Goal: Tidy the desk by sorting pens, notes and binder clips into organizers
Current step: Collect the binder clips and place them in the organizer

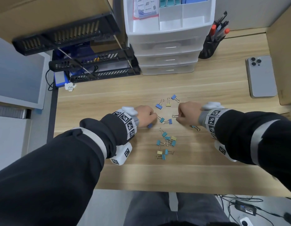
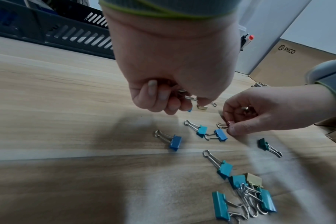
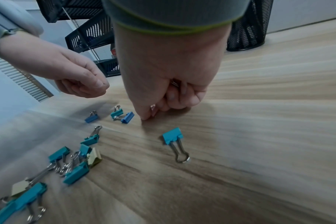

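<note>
With both fists already clenched on clips, I pinch the pink clip [image 2: 229, 123] by its wire loops with my right hand [image 1: 188, 111], left hand [image 1: 145, 115] staying clear.

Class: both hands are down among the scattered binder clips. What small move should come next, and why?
Probably lift the right hand with the pink clip it pinches. The left hand already grips clips, while many binder clips lie loose on the desk.

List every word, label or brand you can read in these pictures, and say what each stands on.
"Notes": on the sticky-note packs in the white drawer organizer's top tray; one reads only "Not".
"PICO": on the cardboard box.
Square coded markers on the wristbands: no text.
</note>
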Tool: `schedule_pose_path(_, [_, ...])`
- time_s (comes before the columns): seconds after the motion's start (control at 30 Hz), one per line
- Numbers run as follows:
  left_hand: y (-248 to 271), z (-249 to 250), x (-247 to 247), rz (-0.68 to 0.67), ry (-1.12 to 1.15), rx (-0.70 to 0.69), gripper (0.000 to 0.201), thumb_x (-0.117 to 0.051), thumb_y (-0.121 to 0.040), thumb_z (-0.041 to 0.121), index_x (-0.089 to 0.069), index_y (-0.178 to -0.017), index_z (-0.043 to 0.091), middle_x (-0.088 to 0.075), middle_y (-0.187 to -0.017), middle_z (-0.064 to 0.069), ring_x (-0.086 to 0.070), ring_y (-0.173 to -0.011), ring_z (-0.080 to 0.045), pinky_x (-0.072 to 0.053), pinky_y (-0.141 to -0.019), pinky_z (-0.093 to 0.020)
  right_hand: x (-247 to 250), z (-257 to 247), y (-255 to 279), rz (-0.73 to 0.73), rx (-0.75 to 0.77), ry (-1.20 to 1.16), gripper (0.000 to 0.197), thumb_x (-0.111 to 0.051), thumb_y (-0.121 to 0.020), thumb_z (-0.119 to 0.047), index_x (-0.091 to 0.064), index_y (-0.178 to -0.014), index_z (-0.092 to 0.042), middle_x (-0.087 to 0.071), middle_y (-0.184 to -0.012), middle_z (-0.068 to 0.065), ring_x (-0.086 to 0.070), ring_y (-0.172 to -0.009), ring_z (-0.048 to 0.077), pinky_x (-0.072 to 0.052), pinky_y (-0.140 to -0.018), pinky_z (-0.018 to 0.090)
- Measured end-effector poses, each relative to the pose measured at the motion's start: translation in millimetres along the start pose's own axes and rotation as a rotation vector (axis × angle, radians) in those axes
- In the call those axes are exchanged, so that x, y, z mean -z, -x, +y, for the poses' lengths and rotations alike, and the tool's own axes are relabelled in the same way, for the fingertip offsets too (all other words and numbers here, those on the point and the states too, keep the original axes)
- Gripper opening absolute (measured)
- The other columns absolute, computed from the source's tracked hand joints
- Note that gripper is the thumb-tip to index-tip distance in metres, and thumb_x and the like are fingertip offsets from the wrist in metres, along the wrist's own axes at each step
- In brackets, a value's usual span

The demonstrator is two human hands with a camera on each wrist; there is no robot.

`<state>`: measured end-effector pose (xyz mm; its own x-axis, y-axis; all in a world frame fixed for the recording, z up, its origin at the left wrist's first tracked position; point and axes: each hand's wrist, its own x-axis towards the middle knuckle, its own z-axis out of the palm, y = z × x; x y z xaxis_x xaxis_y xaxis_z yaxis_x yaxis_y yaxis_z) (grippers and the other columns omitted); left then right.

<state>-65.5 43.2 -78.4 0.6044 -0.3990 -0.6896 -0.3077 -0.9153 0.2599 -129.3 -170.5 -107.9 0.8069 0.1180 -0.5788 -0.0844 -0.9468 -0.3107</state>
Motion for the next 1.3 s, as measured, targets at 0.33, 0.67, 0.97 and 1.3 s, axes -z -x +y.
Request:
schedule_pose_path(0.33, [8.6,11.6,7.7,0.003,0.161,-0.009,0.034,-0.036,-0.101,0.024,-0.063,-0.098,0.003,-0.065,-0.09,-0.01,-0.053,-0.081,-0.023,-0.037,-0.061,-0.029,3.8,-10.5,2.0,-0.024,-0.129,-0.653,0.005,-0.053,-0.092,-0.016,-0.057,-0.091,-0.014,-0.067,-0.083,0.006,-0.056,-0.069,0.022,-0.048,-0.06,0.032])
schedule_pose_path(0.67, [28.7,58.6,56.7,0.253,0.24,-0.37,0.017,-0.054,-0.097,0.021,-0.061,-0.086,0.011,-0.061,-0.09,-0.007,-0.058,-0.088,-0.027,-0.043,-0.074,-0.034,37.3,-49.1,10.9,-0.341,-0.461,-1.859,0.023,-0.042,-0.097,-0.011,-0.061,-0.085,-0.006,-0.065,-0.07,0.01,-0.052,-0.061,0.012,-0.045,-0.045,0.018])
schedule_pose_path(0.97, [52.7,76.0,95.5,0.407,0.079,-0.678,0.022,-0.066,-0.087,0.025,-0.074,-0.102,0.012,-0.07,-0.093,-0.002,-0.061,-0.085,-0.019,-0.048,-0.076,-0.034,87.8,-64.8,19.8,-0.262,-0.246,-2.159,0.025,-0.039,-0.095,-0.013,-0.063,-0.089,-0.011,-0.064,-0.083,0.008,-0.065,-0.076,0.023,-0.049,-0.074,0.036])
schedule_pose_path(1.3, [55.8,70.4,168.0,0.618,0.056,-0.524,0.019,-0.06,-0.091,0.019,-0.074,-0.101,0.011,-0.063,-0.098,0.0,-0.06,-0.091,-0.018,-0.046,-0.081,-0.029,142.6,-49.7,30.7,-0.291,-0.245,-2.108,0.026,-0.046,-0.104,-0.022,-0.06,-0.09,-0.005,-0.062,-0.071,0.008,-0.058,-0.045,0.012,-0.046,-0.034,0.017])
